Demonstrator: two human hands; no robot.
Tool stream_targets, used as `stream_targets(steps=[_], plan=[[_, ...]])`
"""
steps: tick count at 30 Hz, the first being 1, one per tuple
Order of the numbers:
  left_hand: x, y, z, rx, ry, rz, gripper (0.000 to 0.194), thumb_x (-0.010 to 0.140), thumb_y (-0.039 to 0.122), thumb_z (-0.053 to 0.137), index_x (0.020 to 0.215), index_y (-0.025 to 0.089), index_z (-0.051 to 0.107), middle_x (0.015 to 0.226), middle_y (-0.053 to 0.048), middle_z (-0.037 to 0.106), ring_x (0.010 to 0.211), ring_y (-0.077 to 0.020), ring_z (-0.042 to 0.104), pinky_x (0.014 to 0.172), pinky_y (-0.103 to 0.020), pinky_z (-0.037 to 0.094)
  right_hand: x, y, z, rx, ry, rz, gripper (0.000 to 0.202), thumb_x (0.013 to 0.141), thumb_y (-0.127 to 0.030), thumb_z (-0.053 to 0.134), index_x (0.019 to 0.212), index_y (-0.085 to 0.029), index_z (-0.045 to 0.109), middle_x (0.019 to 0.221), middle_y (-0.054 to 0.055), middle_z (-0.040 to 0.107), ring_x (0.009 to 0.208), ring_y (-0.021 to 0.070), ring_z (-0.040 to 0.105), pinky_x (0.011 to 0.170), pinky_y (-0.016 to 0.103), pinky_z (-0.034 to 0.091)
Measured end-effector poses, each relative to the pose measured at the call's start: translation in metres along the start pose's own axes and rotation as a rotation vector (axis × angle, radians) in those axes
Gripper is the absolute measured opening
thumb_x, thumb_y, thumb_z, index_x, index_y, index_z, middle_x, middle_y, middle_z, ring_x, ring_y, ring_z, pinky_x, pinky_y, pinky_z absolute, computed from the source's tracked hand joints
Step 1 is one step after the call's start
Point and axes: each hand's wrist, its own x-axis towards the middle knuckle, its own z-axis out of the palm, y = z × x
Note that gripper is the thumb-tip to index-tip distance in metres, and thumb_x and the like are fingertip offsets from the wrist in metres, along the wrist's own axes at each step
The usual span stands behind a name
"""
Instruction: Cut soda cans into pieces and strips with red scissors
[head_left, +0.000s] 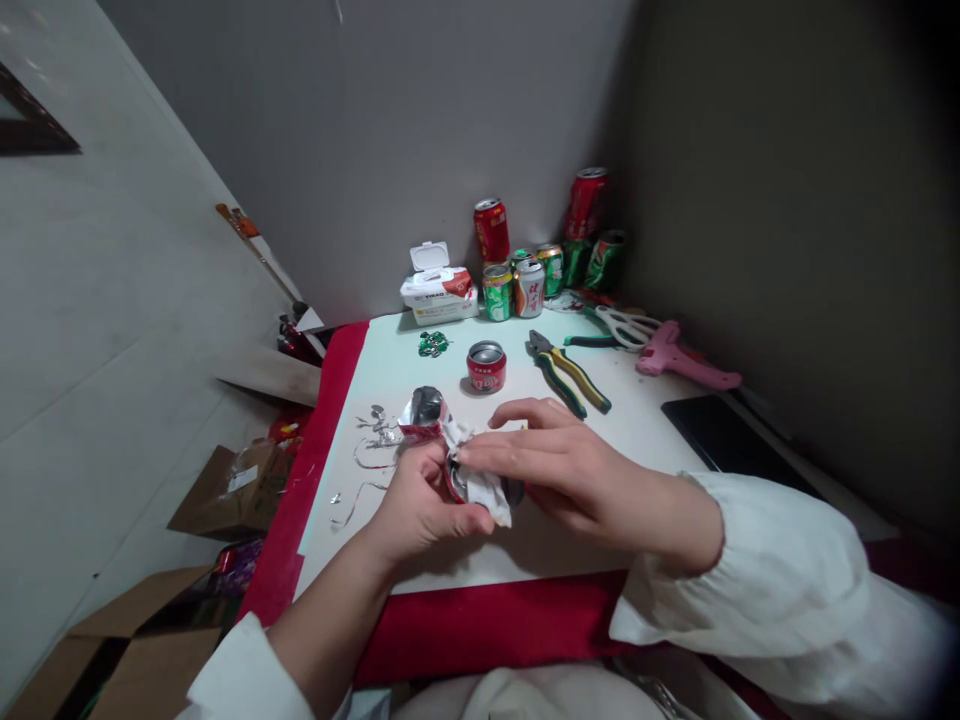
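Observation:
Near the front of the white board, my left hand [420,503] is wrapped round a red cut can piece [454,482]. A crumpled white tissue [487,495] lies over its opening. The fingers of my right hand [559,465] press the tissue against the can from the right. Just behind my left hand is another cut can part [425,410] with a jagged edge. A short red can bottom [487,368] stands upright beyond my hands. Thin metal strips and scraps [379,425] lie to the left.
Green-handled pliers [570,375], a pink glue gun [679,358], white-handled scissors [628,327] and a black tablet-like object [731,440] lie to the right. Several cans [529,290] and a wipes pack [439,295] stand at the back. Green tabs [433,344] lie before the pack.

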Motion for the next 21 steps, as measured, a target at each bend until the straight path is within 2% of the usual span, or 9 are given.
stream_targets(steps=[3,6,10,13,16,18,21], plan=[[0.000,-0.003,0.000,-0.011,0.020,0.011,0.063,0.042,0.040,0.101,0.091,0.012,0.071,0.076,-0.004,0.070,0.067,-0.0153,0.062,0.064,-0.025,0.051,0.003,-0.008,-0.004,0.057,-0.067,0.074,0.067,0.081,0.002,0.048,0.145,-0.020,0.053,0.138,0.007,0.066,0.127,0.0274,0.047,0.110,0.049,0.042],[0.000,-0.008,-0.001,0.028,0.046,0.007,0.059,0.042,0.033,0.101,0.088,0.012,0.070,0.078,-0.004,0.070,0.069,-0.0145,0.062,0.064,-0.024,0.050,0.007,-0.017,-0.007,0.103,-0.084,0.108,0.058,0.085,-0.001,0.047,0.139,-0.019,0.056,0.131,0.009,0.068,0.122,0.0260,0.048,0.108,0.047,0.042],[-0.001,-0.008,0.002,0.113,0.032,0.027,0.058,0.046,0.033,0.099,0.092,0.011,0.071,0.081,-0.005,0.071,0.073,-0.0171,0.063,0.067,-0.026,0.050,0.010,-0.020,-0.006,0.132,-0.111,0.124,0.044,0.088,-0.006,0.046,0.128,-0.018,0.059,0.121,0.011,0.068,0.115,0.0264,0.050,0.102,0.047,0.043],[-0.004,-0.006,0.005,0.202,-0.011,0.045,0.060,0.045,0.030,0.099,0.095,0.011,0.072,0.079,-0.003,0.069,0.072,-0.0164,0.060,0.064,-0.024,0.048,0.011,-0.019,-0.005,0.156,-0.121,0.097,0.035,0.087,-0.007,0.048,0.118,-0.019,0.060,0.115,0.011,0.068,0.116,0.0261,0.050,0.102,0.046,0.042],[-0.007,-0.005,0.006,0.316,-0.043,0.078,0.056,0.043,0.027,0.098,0.090,0.012,0.074,0.075,-0.001,0.066,0.070,-0.0157,0.058,0.061,-0.023,0.046,0.011,-0.020,-0.005,0.181,-0.124,0.037,0.033,0.085,-0.007,0.048,0.113,-0.019,0.060,0.113,0.009,0.069,0.116,0.0249,0.050,0.103,0.045,0.040],[-0.007,-0.006,0.005,0.365,-0.040,0.092,0.056,0.044,0.028,0.098,0.092,0.012,0.075,0.079,-0.002,0.069,0.074,-0.0183,0.061,0.065,-0.025,0.048,0.012,-0.021,-0.005,0.150,-0.136,0.021,0.031,0.086,-0.008,0.048,0.113,-0.019,0.059,0.113,0.008,0.070,0.116,0.0254,0.050,0.102,0.045,0.038],[-0.004,-0.006,0.003,0.405,0.006,0.119,0.069,0.046,0.029,0.098,0.109,0.013,0.074,0.096,-0.007,0.075,0.091,-0.0261,0.067,0.078,-0.030,0.054,0.012,-0.022,-0.001,0.007,-0.158,0.040,0.025,0.090,-0.012,0.050,0.112,-0.019,0.059,0.113,0.009,0.071,0.116,0.0281,0.049,0.100,0.047,0.033]])
